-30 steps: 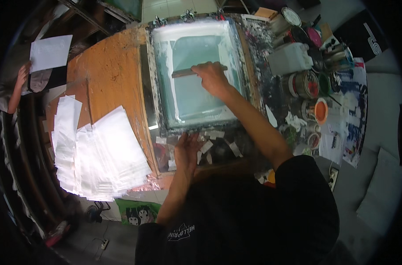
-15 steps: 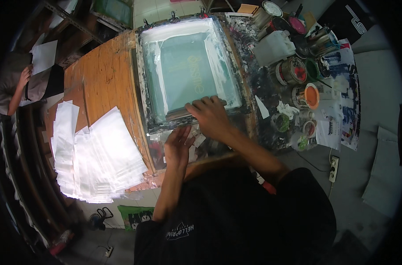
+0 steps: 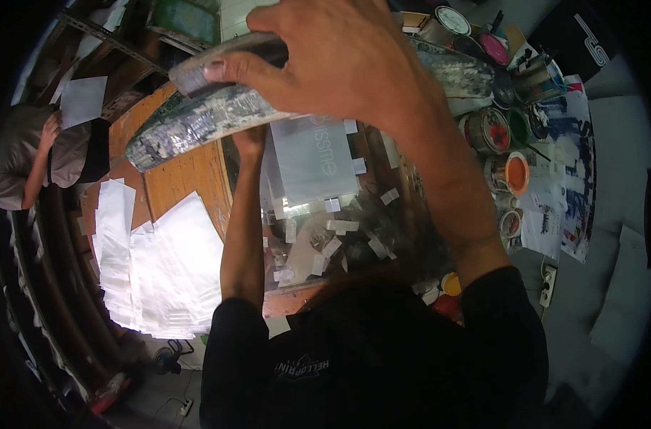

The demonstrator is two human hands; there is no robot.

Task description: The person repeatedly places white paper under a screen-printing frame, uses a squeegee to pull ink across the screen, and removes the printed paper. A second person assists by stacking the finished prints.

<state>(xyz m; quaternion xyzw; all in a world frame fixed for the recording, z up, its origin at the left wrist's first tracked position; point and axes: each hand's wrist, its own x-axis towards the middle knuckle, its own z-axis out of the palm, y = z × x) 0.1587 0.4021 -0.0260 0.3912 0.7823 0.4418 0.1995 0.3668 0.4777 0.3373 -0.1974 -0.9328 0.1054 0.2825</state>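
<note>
Right hand [image 3: 332, 64] closest to camera, thumb and fingers clamped around the squeegee [image 3: 189, 75], which sits against the near rim of the frame [image 3: 196, 129]; can't say for sure if the same fingers also carry the frame. Main change: half a second ago the frame lay flat with the squeegee at its near edge; now it is tipped up toward the camera, so the printed sheet [image 3: 304, 171] beneath shows. Means that sheet, pale with lettering on it, is uncovered on its near part and reachable. Left hand [image 3: 250, 139] has gone from the near edge to under the frame, near the sheet's left side; its fingers are mostly hidden, so can't tell whether they're spread or gripping. In the way: raised frame and right hand, blocking the sheet's far end. White scraps [image 3: 331, 205] dot the surface around the sheet. Left side of the tabletop [image 3: 186, 179] has a fanned paper pile [image 3: 171, 272]; right side is crowded with paint cans [image 3: 488, 132]. Farther off, left, another person [image 3: 25, 143] holds a white page [image 3: 84, 101]; green panel [image 3: 186, 21] beyond, top left.
</note>
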